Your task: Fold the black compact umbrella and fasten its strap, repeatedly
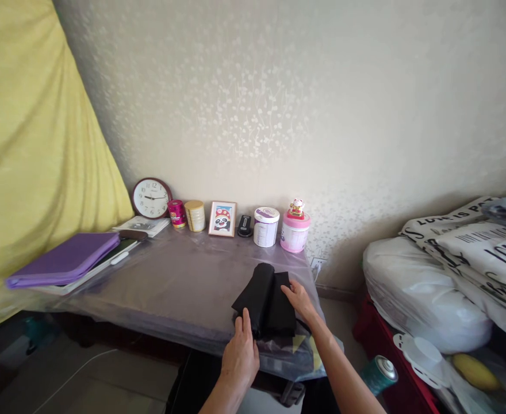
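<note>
A black roll (pixel 261 296) of thin, flexible sheeting, perhaps bin bags, lies on the table near its front right edge. Loose flaps spread out on both sides of the roll. My left hand (pixel 241 351) grips its near end, with the fingers on the left side and the thumb by the end. At the right, my right hand (pixel 298 298) pinches the outer edge of the flat black flap (pixel 282 313). The undersides of the fingers are hidden on both hands.
The plastic-covered table (pixel 171 282) carries a purple folder (pixel 67 259), clock (pixel 151 198), pink tin (pixel 176 214), yellow-lidded container (pixel 195 216), panda picture (pixel 222 219), black device (pixel 244 226) and two tubs (pixel 265 227). A spray can (pixel 380 374) and bagged bedding (pixel 421 293) stand right.
</note>
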Available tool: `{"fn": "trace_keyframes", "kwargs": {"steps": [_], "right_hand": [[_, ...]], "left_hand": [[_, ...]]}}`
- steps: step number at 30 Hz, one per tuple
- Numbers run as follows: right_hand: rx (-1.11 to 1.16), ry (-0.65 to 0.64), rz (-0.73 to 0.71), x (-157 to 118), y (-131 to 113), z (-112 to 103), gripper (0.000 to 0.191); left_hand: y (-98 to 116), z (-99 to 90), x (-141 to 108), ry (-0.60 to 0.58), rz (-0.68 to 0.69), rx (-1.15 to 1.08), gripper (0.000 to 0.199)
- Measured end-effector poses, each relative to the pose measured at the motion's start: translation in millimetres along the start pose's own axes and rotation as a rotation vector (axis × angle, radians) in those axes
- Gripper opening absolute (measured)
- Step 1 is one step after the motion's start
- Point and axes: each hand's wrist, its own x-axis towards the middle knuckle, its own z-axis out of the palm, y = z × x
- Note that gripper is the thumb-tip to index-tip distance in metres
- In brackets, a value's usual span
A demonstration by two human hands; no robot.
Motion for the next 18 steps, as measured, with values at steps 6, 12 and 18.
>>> {"fn": "trace_keyframes", "kwargs": {"steps": [6, 12, 18], "right_hand": [[0.029, -0.063, 0.04, 7.2, -28.2, 16.0, 0.02], [0.085, -0.14, 0.106, 16.6, -48.2, 37.8, 0.033], [0.073, -0.155, 0.122, 19.8, -55.0, 53.3, 0.037]], "left_hand": [[0.5, -1.4, 0.3, -0.009, -0.006, 0.008, 0.065], [-0.9, 0.7, 1.6, -0.001, 0.026, -0.007, 0.065], [3.0, -2.9, 1.9, -0.036, 0.007, 0.003, 0.071]]}}
